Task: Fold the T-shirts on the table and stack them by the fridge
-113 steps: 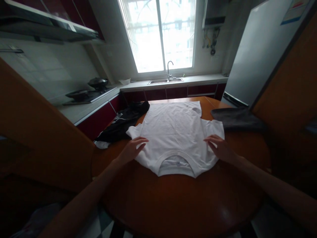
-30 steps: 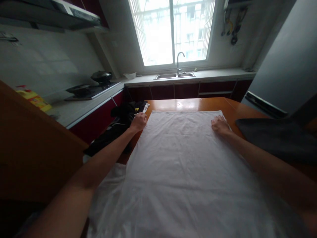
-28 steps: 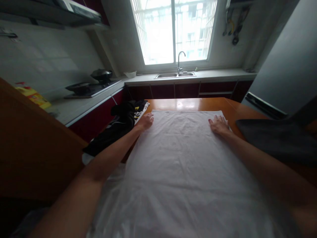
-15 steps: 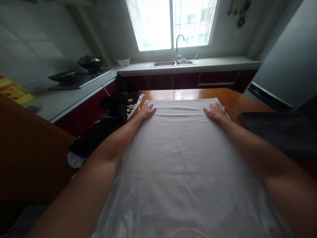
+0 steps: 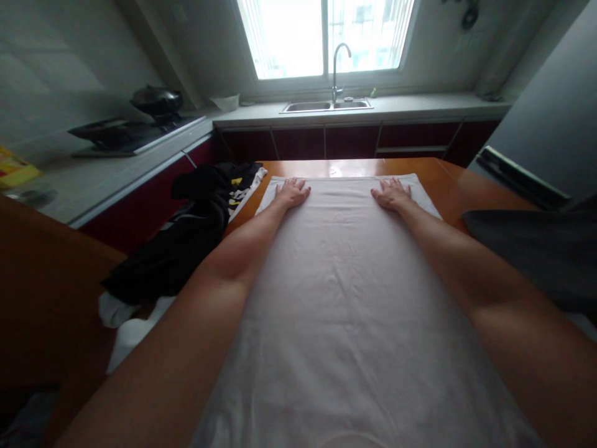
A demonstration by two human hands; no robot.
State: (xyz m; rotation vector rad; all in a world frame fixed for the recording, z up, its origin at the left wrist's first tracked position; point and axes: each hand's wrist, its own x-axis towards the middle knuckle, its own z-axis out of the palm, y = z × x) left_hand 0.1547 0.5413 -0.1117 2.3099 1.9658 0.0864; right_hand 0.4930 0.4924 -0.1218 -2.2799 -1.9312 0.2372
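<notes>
A white T-shirt [image 5: 345, 280] lies spread over the wooden table [image 5: 326, 168], its hem at the far end and a curved neckline partly showing at the bottom edge of the view. Flat on the cloth near the far left corner rests my left hand [image 5: 293, 192], fingers spread. My right hand [image 5: 392, 193] lies the same way near the far right corner, palm down and fingers apart. Light wrinkles run along the middle of the shirt. Neither hand grips the fabric.
Dark clothes [image 5: 200, 211] are heaped along the table's left side, with white cloth [image 5: 133, 336] below them. A dark grey item [image 5: 527, 249] lies at the right. Beyond the table are a sink [image 5: 308, 107], a stove [image 5: 144, 137] with pans and a fridge [image 5: 545, 112].
Both hands have slid inward from the side edges toward the middle along the shirt's far end, baring its corners. The far hem looks smoother, and the camera view has shifted slightly.
</notes>
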